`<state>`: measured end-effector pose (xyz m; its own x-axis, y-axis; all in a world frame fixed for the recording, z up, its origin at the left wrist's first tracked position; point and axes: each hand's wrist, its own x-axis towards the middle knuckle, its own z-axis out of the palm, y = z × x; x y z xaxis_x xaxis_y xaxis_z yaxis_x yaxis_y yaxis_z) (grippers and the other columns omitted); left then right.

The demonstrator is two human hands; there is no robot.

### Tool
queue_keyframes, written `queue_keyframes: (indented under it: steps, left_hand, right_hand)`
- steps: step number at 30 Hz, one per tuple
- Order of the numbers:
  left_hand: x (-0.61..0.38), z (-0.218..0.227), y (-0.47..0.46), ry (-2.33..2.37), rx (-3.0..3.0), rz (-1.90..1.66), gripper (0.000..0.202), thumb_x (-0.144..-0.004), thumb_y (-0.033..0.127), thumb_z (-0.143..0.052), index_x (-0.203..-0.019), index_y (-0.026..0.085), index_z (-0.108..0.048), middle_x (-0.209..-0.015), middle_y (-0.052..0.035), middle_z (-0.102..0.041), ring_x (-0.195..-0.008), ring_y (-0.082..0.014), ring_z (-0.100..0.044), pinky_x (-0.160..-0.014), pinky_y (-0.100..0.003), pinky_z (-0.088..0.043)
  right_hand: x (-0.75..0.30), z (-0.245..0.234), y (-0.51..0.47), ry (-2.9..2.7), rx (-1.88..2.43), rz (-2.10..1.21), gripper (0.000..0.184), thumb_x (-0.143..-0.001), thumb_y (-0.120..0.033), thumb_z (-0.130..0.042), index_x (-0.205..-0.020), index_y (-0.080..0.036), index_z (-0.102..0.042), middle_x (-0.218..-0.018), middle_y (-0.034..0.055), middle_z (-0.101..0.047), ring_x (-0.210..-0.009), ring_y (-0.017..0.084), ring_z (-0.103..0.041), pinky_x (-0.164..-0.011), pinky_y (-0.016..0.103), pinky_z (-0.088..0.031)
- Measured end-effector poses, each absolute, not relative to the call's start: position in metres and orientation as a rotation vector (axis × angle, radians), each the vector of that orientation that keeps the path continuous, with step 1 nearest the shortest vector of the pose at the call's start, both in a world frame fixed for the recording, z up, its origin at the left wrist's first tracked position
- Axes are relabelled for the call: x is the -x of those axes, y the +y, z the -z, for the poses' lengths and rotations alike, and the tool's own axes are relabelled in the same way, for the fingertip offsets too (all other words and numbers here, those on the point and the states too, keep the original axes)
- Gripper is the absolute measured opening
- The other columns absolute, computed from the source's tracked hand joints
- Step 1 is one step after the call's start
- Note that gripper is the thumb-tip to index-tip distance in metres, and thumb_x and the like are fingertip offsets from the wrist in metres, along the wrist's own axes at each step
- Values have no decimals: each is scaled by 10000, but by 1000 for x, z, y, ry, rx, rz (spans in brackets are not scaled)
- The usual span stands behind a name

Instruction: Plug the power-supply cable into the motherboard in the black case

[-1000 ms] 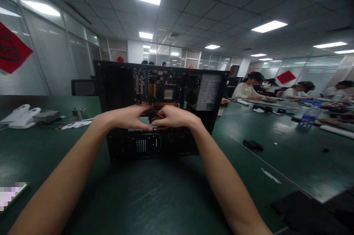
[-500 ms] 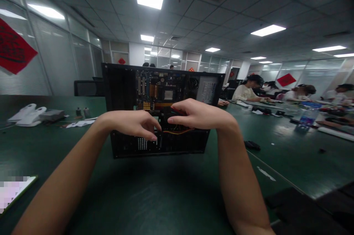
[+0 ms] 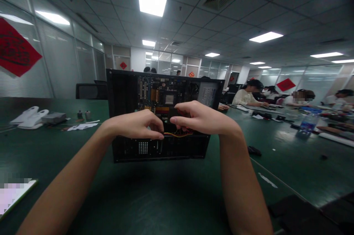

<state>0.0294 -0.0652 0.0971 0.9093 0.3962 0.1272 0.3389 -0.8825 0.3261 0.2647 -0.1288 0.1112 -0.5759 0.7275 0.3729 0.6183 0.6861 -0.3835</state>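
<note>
An open black computer case [image 3: 125, 91] stands on the green table [image 3: 155, 198] in front of me, its motherboard [image 3: 163, 96] and power supply [image 3: 208, 94] showing. Both hands reach into its lower middle. My left hand [image 3: 135, 125] is closed in a pinch at the end of a bundle of yellow and red wires [image 3: 177, 134]. My right hand [image 3: 201, 118] is curled over the same bundle from the right, fingers closed, and hides most of it.
White devices [image 3: 29, 117] and small items [image 3: 81, 115] lie at the far left. A paper sheet [image 3: 13, 196] sits near left. Small black parts [image 3: 254, 150] and dark pads [image 3: 304, 213] lie to the right. Other people sit at the far right table with a water bottle [image 3: 308, 122].
My right hand lifted and shifted right, over the wires. The left hand moved slightly lower to pinch the wire end. The camera view drifted a little, the case looks nearer centre.
</note>
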Motion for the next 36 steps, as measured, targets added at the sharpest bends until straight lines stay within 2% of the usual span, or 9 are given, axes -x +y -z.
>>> queue_keyframes:
  steps: [3, 6, 12, 19, 24, 30, 36]
  left_hand:
    - [-28, -102, -69, 582, -2810, -550, 281, -913, 396, -637, -997, 165, -773, -863, -45, -749, -750, -161, -660, -668, -240, -477]
    - [-27, -104, -70, 585, -2806, -661, 281, -905, 386, -635, -988, 154, -770, -822, -39, -735, -716, -151, -641, -633, -237, -467]
    - [-32, -103, -68, 608, -2757, -747, 267, -877, 352, -657, -1021, 159, -773, -859, -40, -761, -740, -160, -667, -640, -243, -494]
    - [-32, -104, -70, 608, -2668, -806, 282, -879, 377, -674, -1033, 165, -777, -872, -42, -769, -772, -180, -689, -660, -258, -519]
    - [-26, -106, -71, 616, -2797, -837, 307, -893, 412, -677, -1058, 175, -779, -867, -39, -762, -724, -166, -665, -618, -248, -482]
    - [-29, -101, -65, 563, -2917, -862, 270, -898, 396, -697, -984, 152, -778, -781, -33, -745, -651, -139, -634, -595, -240, -440]
    - [-34, -93, -53, 458, -3218, -1062, 337, -891, 503, -696, -872, 170, -746, -754, -31, -734, -645, -136, -650, -603, -243, -431]
  right_hand:
    - [-262, -111, -128, -2393, 981, -259, 260, -958, -380, -598, -897, -136, -661, -744, 5, -634, -663, 115, -547, -579, 236, -368]
    - [-258, -110, -125, -2353, 956, -259, 240, -943, -353, -620, -971, -130, -703, -789, 17, -662, -703, 122, -565, -608, 239, -386]
    - [-255, -109, -120, -2256, 933, -230, 251, -926, -351, -631, -936, -123, -737, -820, 32, -690, -729, 126, -582, -648, 246, -409]
    - [-257, -109, -119, -2132, 933, -222, 287, -911, -372, -632, -896, -111, -749, -736, 22, -670, -665, 120, -555, -573, 237, -373]
    - [-254, -106, -113, -2073, 910, -255, 296, -898, -388, -641, -874, -111, -742, -738, 26, -668, -668, 121, -553, -572, 233, -382]
    - [-252, -105, -108, -2112, 905, -349, 307, -879, -392, -660, -873, -96, -740, -732, 34, -667, -662, 119, -544, -572, 239, -387]
    - [-259, -105, -105, -2130, 868, -503, 328, -848, -437, -693, -889, -113, -727, -753, 36, -682, -666, 125, -562, -572, 239, -417]
